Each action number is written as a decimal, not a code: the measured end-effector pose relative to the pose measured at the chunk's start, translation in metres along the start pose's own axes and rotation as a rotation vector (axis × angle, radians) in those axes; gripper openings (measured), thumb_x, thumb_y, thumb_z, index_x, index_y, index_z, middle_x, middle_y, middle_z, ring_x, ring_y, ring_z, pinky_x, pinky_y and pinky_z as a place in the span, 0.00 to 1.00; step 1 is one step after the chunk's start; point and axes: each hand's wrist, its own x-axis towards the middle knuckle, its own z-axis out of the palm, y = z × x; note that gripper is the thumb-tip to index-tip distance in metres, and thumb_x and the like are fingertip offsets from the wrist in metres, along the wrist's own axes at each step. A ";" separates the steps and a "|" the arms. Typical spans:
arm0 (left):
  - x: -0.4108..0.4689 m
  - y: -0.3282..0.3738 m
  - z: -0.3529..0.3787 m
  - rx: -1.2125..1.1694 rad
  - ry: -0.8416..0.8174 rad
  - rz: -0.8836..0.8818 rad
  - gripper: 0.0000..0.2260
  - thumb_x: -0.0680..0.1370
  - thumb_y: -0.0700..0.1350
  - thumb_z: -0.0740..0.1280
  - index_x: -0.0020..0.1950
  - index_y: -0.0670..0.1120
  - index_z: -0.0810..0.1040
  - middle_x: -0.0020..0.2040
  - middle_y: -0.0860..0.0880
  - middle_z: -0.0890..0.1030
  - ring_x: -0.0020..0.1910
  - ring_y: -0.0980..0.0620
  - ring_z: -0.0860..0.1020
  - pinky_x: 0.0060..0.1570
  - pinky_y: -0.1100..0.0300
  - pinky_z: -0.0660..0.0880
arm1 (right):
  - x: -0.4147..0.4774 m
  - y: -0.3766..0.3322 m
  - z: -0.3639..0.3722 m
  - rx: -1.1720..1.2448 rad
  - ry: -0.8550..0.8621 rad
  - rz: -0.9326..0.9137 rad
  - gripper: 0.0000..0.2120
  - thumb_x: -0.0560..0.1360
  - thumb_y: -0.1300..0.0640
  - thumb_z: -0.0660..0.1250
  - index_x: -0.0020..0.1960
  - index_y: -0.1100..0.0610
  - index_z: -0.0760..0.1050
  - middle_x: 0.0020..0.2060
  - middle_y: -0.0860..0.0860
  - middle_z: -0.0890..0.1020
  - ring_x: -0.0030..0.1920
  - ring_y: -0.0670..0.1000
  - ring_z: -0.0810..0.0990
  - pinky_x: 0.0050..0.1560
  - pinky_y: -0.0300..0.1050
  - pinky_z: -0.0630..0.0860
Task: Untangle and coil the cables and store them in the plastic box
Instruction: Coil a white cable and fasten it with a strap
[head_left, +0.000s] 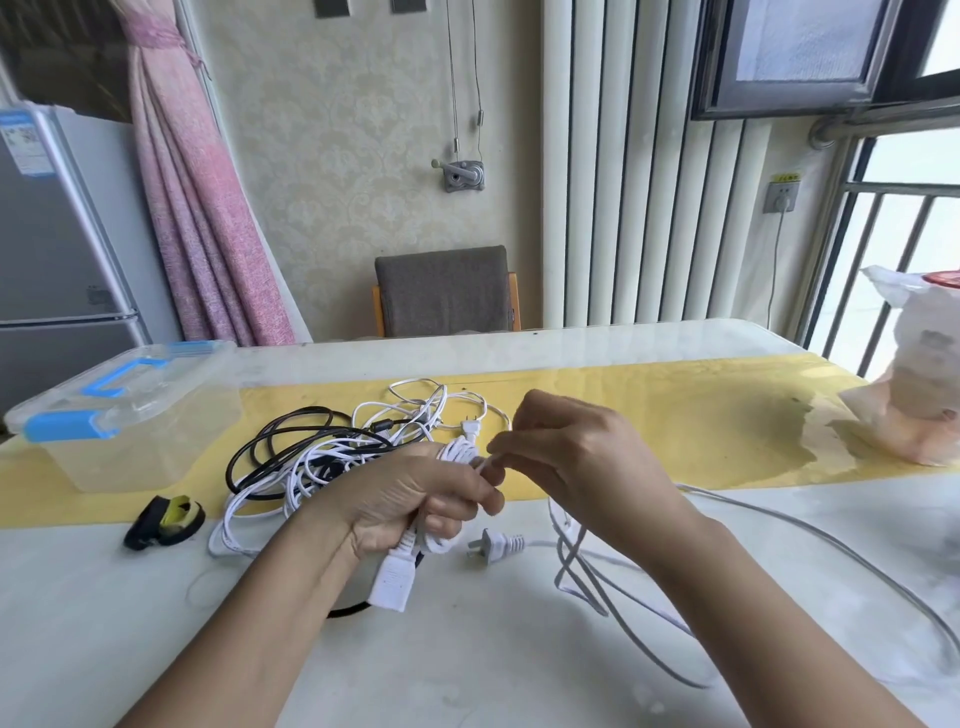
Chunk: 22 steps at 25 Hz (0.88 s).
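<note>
Both hands work just above the near part of the table (467, 665). Largest on it is the clear plastic box (130, 415) with blue latches, at the far left corner. Its lid looks to be on and I see no cable inside, so nothing is stored yet. Beside the box, toward the middle, lies the tangle (332, 457) of white cables and one black cable (270, 436), neither sorted nor coiled. A long loose length of white cable (779, 525) runs from below the right hand (576, 457) toward the right edge and the near edge. The left hand (410, 499) is clenched around a small white coil (457, 452), and a white connector (392, 577) hangs out below the fist. The right hand pinches the same cable just beside the coil, as if to lay on one more turn. A black-and-yellow strap (166, 522) lies near the left edge, in front of the box. A two-pin plug (493, 545) lies on the table between the wrists. I judge the task to be at an early stage: one cable is partly coiled, the others wait in the tangle, and the box must be opened first.
</note>
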 end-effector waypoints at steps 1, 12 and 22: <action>0.003 -0.002 0.003 0.215 0.124 0.058 0.09 0.65 0.33 0.71 0.41 0.40 0.76 0.32 0.47 0.79 0.21 0.59 0.63 0.21 0.69 0.61 | 0.000 0.000 0.001 0.030 -0.089 0.077 0.05 0.73 0.53 0.68 0.42 0.49 0.84 0.34 0.47 0.75 0.30 0.48 0.72 0.28 0.41 0.70; 0.014 -0.005 -0.018 1.358 0.982 0.818 0.14 0.75 0.51 0.62 0.42 0.41 0.80 0.38 0.45 0.83 0.40 0.43 0.78 0.40 0.55 0.68 | 0.005 0.006 -0.013 1.895 -0.522 0.730 0.10 0.74 0.53 0.67 0.40 0.59 0.79 0.21 0.48 0.71 0.21 0.43 0.68 0.50 0.44 0.79; 0.002 0.000 -0.002 1.122 0.567 0.392 0.22 0.68 0.58 0.53 0.29 0.42 0.74 0.24 0.51 0.73 0.26 0.55 0.71 0.30 0.57 0.63 | -0.007 0.047 -0.042 0.690 -0.022 0.842 0.06 0.71 0.53 0.72 0.35 0.49 0.83 0.26 0.47 0.75 0.35 0.49 0.76 0.36 0.39 0.72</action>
